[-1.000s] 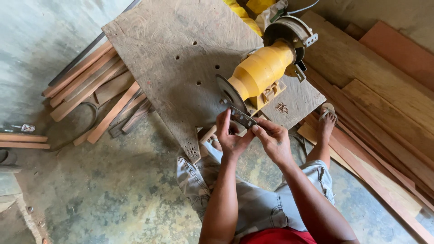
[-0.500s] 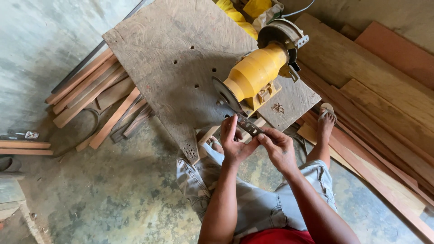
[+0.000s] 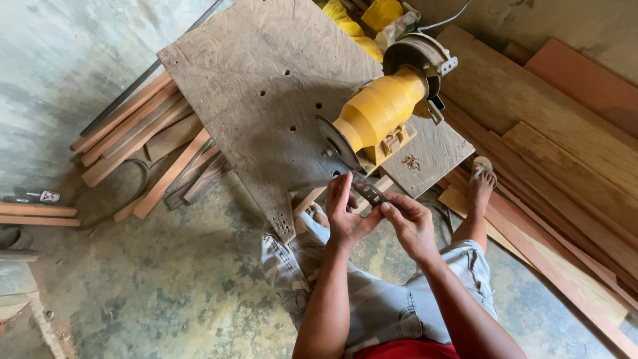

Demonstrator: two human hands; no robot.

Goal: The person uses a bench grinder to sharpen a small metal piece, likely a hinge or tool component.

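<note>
A seated person grips a flat metal blade [image 3: 369, 191] in both hands, the left hand [image 3: 347, 211] closed around its near end and the right hand [image 3: 409, 223] pinching the other. The blade sits just beside the grinding wheel [image 3: 330, 141] of a yellow bench grinder [image 3: 382, 110] mounted on a worn wooden board [image 3: 266, 86]. Planks [image 3: 565, 153] lie at right.

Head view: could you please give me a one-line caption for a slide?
Both hands, left hand and right hand, hold a flat metal blade beside the yellow bench grinder on a worn board.
</note>
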